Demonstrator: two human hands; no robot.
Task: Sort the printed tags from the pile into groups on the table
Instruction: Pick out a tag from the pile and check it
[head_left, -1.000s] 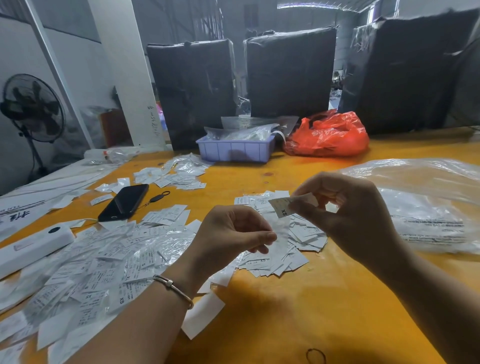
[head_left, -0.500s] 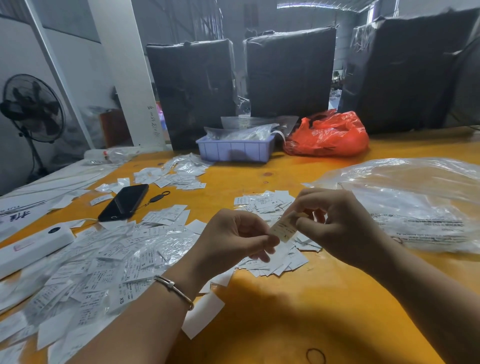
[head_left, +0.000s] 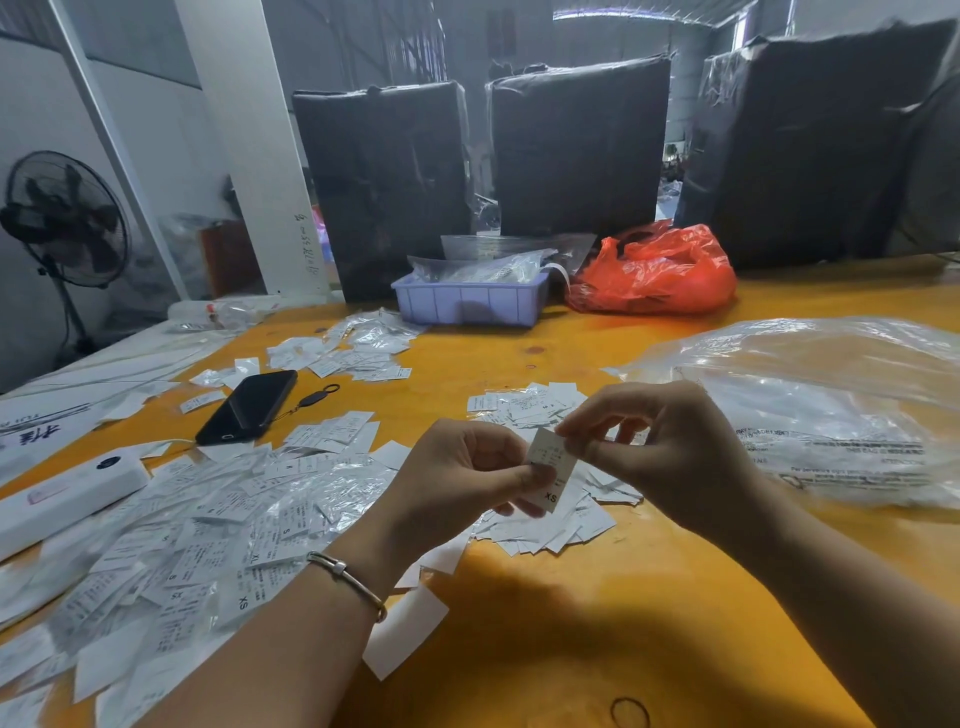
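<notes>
A small white tag (head_left: 551, 470) printed "XS" is held upright between both hands above the table. My left hand (head_left: 457, 478) pinches its lower edge with thumb and fingers; my right hand (head_left: 660, 452) pinches its top corner. Below and behind the hands lies a sorted group of white tags (head_left: 550, 525). A large loose pile of tags (head_left: 182, 535), some in clear sleeves, spreads over the left of the orange table (head_left: 571, 623). Another small group of tags (head_left: 358, 348) lies farther back.
A black phone (head_left: 248, 406) and a white box (head_left: 67, 493) lie left. A lilac tray (head_left: 470, 304) and red plastic bag (head_left: 654, 273) stand at the back before black wrapped bales. Clear plastic bags (head_left: 831, 410) cover the right. A rubber band (head_left: 629, 713) lies near the front edge.
My right hand lowered the XS tag from over the sorted group towards my left hand, which now pinches it too. The tag has turned upright.
</notes>
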